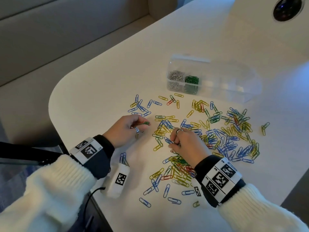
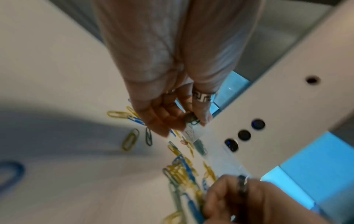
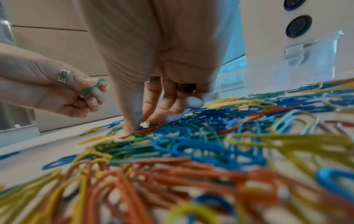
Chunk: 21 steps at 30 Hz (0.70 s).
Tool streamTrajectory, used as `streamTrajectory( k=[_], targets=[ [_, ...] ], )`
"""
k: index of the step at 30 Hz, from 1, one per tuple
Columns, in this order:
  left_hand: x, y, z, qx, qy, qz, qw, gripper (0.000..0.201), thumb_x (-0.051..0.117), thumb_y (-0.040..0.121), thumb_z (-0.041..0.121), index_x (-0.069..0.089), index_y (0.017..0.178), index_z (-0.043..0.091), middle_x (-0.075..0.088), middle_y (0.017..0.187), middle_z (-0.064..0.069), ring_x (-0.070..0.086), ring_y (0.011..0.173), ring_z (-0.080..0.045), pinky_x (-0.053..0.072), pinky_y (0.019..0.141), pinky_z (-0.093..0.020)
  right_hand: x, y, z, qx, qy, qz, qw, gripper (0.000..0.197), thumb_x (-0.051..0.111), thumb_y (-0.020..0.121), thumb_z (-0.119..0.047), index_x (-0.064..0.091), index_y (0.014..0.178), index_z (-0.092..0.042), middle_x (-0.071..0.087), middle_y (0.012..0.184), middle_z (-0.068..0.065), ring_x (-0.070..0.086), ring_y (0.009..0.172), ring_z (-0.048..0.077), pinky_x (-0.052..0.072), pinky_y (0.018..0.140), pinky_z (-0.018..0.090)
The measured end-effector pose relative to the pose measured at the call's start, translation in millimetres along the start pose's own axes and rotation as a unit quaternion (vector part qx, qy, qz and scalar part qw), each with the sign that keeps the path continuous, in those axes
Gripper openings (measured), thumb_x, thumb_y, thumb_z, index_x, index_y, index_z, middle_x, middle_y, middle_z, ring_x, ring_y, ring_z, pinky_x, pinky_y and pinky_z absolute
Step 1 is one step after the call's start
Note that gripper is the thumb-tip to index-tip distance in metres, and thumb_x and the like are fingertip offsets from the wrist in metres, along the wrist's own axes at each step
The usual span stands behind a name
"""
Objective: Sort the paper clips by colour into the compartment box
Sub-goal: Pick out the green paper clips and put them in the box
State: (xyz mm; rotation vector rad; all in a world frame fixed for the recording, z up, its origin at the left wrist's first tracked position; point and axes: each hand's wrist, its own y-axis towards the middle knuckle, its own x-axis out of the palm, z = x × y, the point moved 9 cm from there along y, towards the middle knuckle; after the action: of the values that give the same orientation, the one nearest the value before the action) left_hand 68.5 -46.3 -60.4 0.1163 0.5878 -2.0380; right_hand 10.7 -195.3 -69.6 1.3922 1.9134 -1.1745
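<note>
Loose blue, yellow, green and red paper clips (image 1: 209, 131) lie spread over the white table (image 1: 100, 91). A clear compartment box (image 1: 230, 84) stands behind them, with silver clips (image 1: 175, 76) in one compartment and green clips (image 1: 191, 80) in the one beside it. My left hand (image 1: 142, 123) hovers left of the pile and pinches a few green clips (image 3: 91, 89) between thumb and fingers. My right hand (image 1: 172, 144) reaches down into the pile, and its thumb and forefinger (image 3: 153, 119) pinch a paper clip (image 3: 145, 123) against the table. That clip's colour is unclear.
A white marker-tagged device (image 1: 119, 180) with a black cable lies at the table's near left edge. The table's rounded corner is at the left. A raised white panel with round dark sockets (image 1: 286, 9) stands at the far right. A beige sofa is behind.
</note>
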Motion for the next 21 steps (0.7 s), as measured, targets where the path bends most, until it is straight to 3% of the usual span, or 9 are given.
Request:
streamTrajectory(
  k=[4,7,10,13,17,21],
  targets=[
    [18,-4,-9,-0.115,-0.235,-0.045,0.964,0.021,0.04,0.094,-0.004,0.053,0.082,0.005,0.052,0.072,-0.006,0.057,0.054,-0.004,0.049,0.053,-0.015,-3,0,1,0.007,0.029,0.02,0.999,0.014,0.064,0.084,-0.02,0.051,0.086,-0.021,0.053,0.088,-0.003,0.057,0.083,0.017,0.048,0.086,0.038],
    [23,-4,-10,-0.153,-0.255,-0.053,0.953,0.029,0.031,0.091,-0.012,0.048,0.074,0.005,0.05,0.068,-0.006,0.048,0.049,-0.01,0.041,0.044,-0.018,-5,-1,-3,-0.005,0.026,0.03,0.999,0.014,0.062,0.085,-0.015,0.049,0.087,-0.021,0.054,0.086,-0.003,0.054,0.08,0.016,0.048,0.086,0.037],
    [23,-2,-11,-0.167,-0.19,-0.035,0.967,0.031,0.026,0.082,-0.014,0.041,0.066,0.008,0.043,0.064,-0.006,0.035,0.05,-0.013,0.028,0.044,-0.02,-8,-1,-5,-0.013,0.013,0.049,0.999,0.014,0.058,0.085,-0.012,0.048,0.087,-0.021,0.055,0.083,-0.003,0.055,0.079,0.016,0.047,0.087,0.037],
    [25,-1,-12,-0.168,-0.076,-0.032,0.982,0.031,0.029,0.085,-0.01,0.038,0.065,0.013,0.038,0.064,-0.003,0.029,0.054,-0.013,0.022,0.048,-0.022,-11,-1,-3,-0.012,0.005,0.058,0.998,0.014,0.056,0.084,-0.012,0.047,0.089,-0.021,0.056,0.084,-0.003,0.056,0.078,0.016,0.046,0.086,0.037],
    [26,2,-3,-0.058,0.144,-0.035,0.987,0.02,0.057,0.086,0.009,0.046,0.074,0.02,0.045,0.072,0.002,0.039,0.066,-0.01,0.031,0.058,-0.019,-12,0,2,0.002,0.026,0.064,0.998,0.02,0.063,0.083,-0.02,0.05,0.099,-0.019,0.047,0.095,-0.005,0.056,0.086,0.018,0.048,0.085,0.035],
    [34,2,5,0.031,0.247,-0.032,0.968,0.013,0.068,0.081,0.024,0.061,0.092,0.024,0.053,0.073,-0.003,0.041,0.064,-0.012,0.029,0.056,-0.019,-16,5,8,0.005,0.044,0.098,0.994,0.011,0.059,0.088,-0.022,0.059,0.095,-0.013,0.052,0.097,0.0,0.056,0.079,0.018,0.05,0.08,0.037]
  ],
)
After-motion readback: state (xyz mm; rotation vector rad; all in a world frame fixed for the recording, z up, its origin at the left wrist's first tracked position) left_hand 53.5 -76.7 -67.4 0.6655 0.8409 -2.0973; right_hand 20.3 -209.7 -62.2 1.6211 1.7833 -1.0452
